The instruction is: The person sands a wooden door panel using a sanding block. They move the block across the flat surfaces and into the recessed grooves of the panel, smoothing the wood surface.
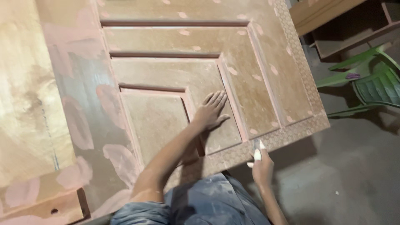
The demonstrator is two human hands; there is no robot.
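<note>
2 hands: left hand [212, 111] flat on door panel [166, 75].

This is a woodworking shop — a joiner's workplace. A large carved wooden door panel [175, 75], with stepped recessed frames and pinkish patches of filler across its surface, lies flat and fills most of the view. Beyond the panel's far right corner stand bare timber pieces [333, 21]; beside its right edge sits a green plastic chair [375, 83] — on a dusty concrete floor [346, 175].

No packages, labels, signs or screens appear anywhere in this workshop view, from the head-worn camera looking down.
</note>
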